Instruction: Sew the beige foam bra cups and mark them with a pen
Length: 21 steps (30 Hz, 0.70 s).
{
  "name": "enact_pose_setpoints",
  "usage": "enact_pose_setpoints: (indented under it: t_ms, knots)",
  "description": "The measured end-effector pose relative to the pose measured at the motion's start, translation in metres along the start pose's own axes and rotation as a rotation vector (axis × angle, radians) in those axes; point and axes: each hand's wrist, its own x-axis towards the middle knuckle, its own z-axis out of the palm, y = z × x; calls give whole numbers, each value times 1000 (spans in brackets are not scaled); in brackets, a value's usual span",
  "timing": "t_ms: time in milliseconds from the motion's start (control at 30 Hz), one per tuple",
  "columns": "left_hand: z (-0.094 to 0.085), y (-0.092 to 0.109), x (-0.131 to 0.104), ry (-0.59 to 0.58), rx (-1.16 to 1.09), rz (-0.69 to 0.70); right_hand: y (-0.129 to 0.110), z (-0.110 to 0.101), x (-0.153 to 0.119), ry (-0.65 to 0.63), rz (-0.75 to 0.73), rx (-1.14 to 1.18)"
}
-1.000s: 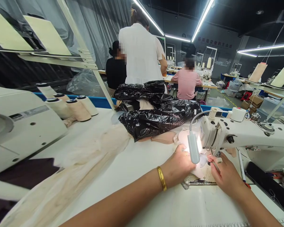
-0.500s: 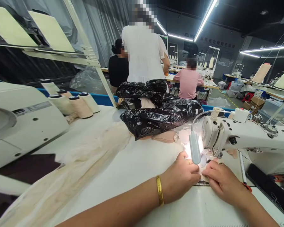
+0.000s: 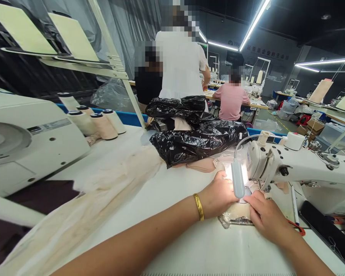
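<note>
A white sewing machine [image 3: 301, 163] stands at the right, with a lit grey lamp [image 3: 238, 180] bent over its needle area. Under the lamp, my left hand [image 3: 220, 195], below a gold bracelet on the wrist, is closed on pale fabric; the lamp hides part of its fingertips. My right hand [image 3: 266, 214] lies just right of the needle area, fingers bent and pressed together at the fabric's edge; what they grip is too small to make out. A piece of the pale fabric [image 3: 238, 211] shows between the hands, above a metal plate edge.
A black plastic bag [image 3: 195, 138] lies behind the hands. Thread cones [image 3: 103, 125] and a second machine [image 3: 28, 138] are at the left, beside a sheer cloth [image 3: 103, 195]. A black phone-like object [image 3: 324, 226] and a pen [image 3: 294, 205] lie right. Several people are beyond.
My left hand has shifted slightly up, away from the table's front edge, and more pale fabric shows between the hands. The view has moved a little to the left.
</note>
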Motion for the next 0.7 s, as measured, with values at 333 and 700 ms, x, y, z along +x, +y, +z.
enact_pose_setpoints:
  t_ms: [333, 700]
  knots:
    - [4, -13, 6, 70, 23, -232, 4, 9, -2, 24, 7, 12]
    - [12, -61, 36, 11, 89, -320, 22, 27, -10, 81, -42, 103]
